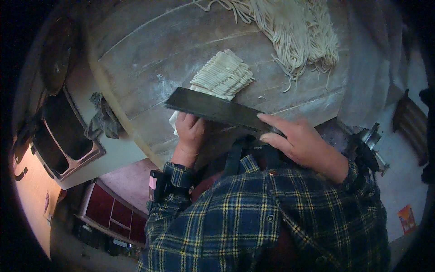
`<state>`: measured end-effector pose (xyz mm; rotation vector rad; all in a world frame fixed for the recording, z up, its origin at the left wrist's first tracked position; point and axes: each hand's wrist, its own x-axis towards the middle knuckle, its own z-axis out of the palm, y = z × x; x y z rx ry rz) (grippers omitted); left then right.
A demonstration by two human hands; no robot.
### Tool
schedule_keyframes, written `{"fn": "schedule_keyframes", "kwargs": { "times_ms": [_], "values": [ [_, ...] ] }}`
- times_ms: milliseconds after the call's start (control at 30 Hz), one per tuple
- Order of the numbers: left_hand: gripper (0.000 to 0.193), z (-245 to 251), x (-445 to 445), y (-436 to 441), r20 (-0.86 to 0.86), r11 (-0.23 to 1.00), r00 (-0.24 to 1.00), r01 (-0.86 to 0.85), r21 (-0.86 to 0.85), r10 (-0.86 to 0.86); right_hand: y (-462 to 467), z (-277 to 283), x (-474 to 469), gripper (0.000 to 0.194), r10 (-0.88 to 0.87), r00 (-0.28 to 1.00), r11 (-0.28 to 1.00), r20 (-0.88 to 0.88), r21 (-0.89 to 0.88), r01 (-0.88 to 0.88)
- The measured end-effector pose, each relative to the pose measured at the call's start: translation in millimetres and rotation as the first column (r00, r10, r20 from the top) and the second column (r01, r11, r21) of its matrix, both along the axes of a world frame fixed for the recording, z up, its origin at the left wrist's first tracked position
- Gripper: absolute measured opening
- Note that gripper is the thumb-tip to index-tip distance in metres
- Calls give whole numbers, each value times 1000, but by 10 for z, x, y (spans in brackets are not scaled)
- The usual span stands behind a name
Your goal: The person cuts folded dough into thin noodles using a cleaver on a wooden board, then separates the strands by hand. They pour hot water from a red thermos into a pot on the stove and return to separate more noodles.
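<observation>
My right hand point(300, 144) grips a broad-bladed kitchen knife point(217, 108) at its handle end, with the blade reaching left across the work. Below the blade is my left hand point(190, 132), its fingers partly hidden by the knife. White folded dough point(173, 121) shows beside the left hand, which seems to rest on it; the contact itself is covered. Just beyond the blade lies a stack of cut noodle strips point(224, 73), in close folded rows. All of this is on a floured wooden board point(142, 78).
Loose long noodles point(289, 37) are heaped at the board's far right. Left of the board, a grey cloth point(103, 117) lies on a pale countertop beside a dark appliance with a glossy top point(68, 132). A pale sheet point(365, 64) hangs or lies along the right.
</observation>
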<state>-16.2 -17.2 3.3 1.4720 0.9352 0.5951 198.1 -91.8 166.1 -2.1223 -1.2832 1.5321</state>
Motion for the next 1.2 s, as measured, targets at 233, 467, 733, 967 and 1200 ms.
{"fn": "schedule_keyframes", "kwargs": {
  "times_ms": [233,467,733,967,1200],
  "values": [
    [20,54,47,53,-101,931,994,85,356,-52,236,-316,-156,45,137,984,990,112,-42,-133],
    [20,-38,-31,-25,-61,967,998,36,253,-21,9,-467,-111,51,92,990,947,103,300,-119],
    [23,31,-31,-2,-86,986,996,4,167,10,143,74,-24,44,72,996,966,48,-253,-58],
    [22,-46,-27,-9,-91,964,994,75,255,-54,85,-576,-218,52,84,986,985,144,140,-105],
    [20,-48,-65,-32,14,1000,1000,-18,5,18,29,41,-20,46,57,998,986,7,-157,-55]
  ]
}}
